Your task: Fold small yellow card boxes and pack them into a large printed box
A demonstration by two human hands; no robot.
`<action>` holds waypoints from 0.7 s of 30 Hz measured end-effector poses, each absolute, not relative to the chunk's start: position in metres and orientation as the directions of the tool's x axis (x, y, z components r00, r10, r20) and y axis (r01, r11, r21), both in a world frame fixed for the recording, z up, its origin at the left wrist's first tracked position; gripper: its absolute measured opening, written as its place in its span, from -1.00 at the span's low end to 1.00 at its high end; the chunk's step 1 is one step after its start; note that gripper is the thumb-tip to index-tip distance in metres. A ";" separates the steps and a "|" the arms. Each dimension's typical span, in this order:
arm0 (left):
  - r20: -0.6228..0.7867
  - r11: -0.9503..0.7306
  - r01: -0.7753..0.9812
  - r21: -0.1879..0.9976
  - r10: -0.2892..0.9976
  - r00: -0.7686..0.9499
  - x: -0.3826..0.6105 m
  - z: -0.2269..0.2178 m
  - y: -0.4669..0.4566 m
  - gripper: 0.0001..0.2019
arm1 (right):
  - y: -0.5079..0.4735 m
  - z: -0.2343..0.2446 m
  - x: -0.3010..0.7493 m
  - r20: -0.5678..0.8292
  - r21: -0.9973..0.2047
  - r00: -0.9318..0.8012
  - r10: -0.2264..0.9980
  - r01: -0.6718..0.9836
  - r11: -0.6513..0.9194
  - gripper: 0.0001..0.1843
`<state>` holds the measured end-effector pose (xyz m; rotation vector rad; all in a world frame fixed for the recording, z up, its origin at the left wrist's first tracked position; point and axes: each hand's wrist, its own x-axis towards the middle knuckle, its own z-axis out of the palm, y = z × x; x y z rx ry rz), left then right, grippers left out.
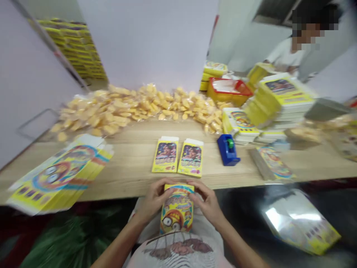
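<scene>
"Printed white T-shirt [175, 255] along the bottom of the view: whose is that?"

"The person's own. Just above it, both bare hands close around a yellow printed cardboard box [177, 210]."

"How do the hands stand?"

"Curved, not spread. The left hand [153, 199] and right hand [208, 204] press in from either side and curl over the box's top end, so it stands tilted up between them, right at the near edge of the table."

"What lies ahead of the hands?"

"Two flat yellow printed cartons [165, 154] [191, 158] lie side by side on the pale wooden table [134, 167], a little beyond the fingers. Ahead of the right hand and farther out sits a blue tape dispenser [227, 150] with a green hub."

"And to the sides?"

"Left of the left hand, a slanted stack of flat yellow printed box blanks [58, 176] overhangs the table edge. Right of the right hand, below the table edge, lies a glossy yellow printed blank [301, 223]. Farther right, tall stacks of yellow cartons [281, 100] rise on the table."

"Beyond that?"

"Well ahead of both hands spreads a heap of clear-wrapped yellow snack packets [125, 109], with a red-rimmed tray [228, 91] past its right end. Beyond the stacks, at upper right, stands a co-worker in a white shirt [284, 54]."
</scene>
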<state>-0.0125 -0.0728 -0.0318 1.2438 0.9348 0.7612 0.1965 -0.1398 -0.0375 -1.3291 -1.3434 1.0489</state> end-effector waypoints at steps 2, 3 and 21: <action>-0.271 0.312 -0.040 0.949 0.876 0.399 -0.010 -0.036 -0.073 -0.77 | -0.135 -0.037 0.221 0.107 -0.945 0.107 0.988 0.321 0.067 -0.56; -0.312 0.365 -0.070 0.928 0.867 0.389 -0.008 -0.038 -0.073 -0.74 | -0.131 -0.037 0.239 0.169 -0.915 0.210 0.963 0.396 0.074 -0.56; -0.327 0.393 -0.135 0.910 0.877 0.351 -0.009 -0.013 -0.038 -0.62 | -0.057 -0.053 0.372 0.176 -0.937 0.742 0.647 0.328 -0.121 -0.71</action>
